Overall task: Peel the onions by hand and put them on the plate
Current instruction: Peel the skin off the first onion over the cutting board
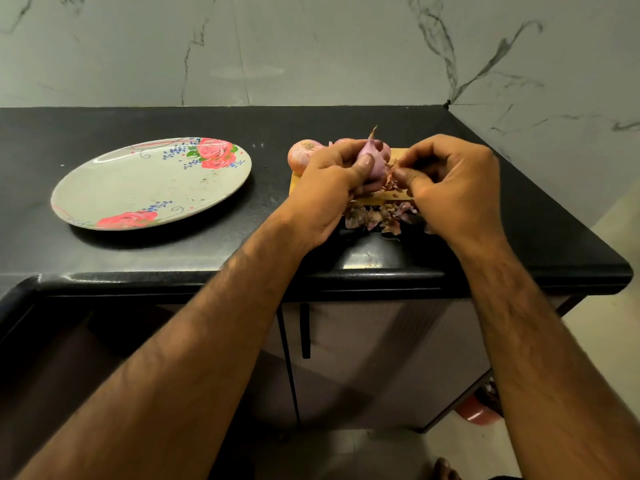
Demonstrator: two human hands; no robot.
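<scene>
My left hand (pixel 325 188) grips a pale purple onion (pixel 374 161) above a wooden board (pixel 367 199), its pointed tip up. My right hand (pixel 453 188) pinches a strip of dry skin at the onion's right side. Another unpeeled onion (pixel 303 154) lies on the board's far left corner, and one more shows partly behind my left hand. A heap of peeled skins (pixel 381 216) lies at the board's near edge. A white oval plate (pixel 152 183) with pink roses sits to the left and holds nothing.
A black stone counter (pixel 207 244) carries everything; its front edge is close below my wrists and its right end is cut at an angle. A marble wall rises behind. Cabinet doors with a black handle (pixel 305 330) are under the counter.
</scene>
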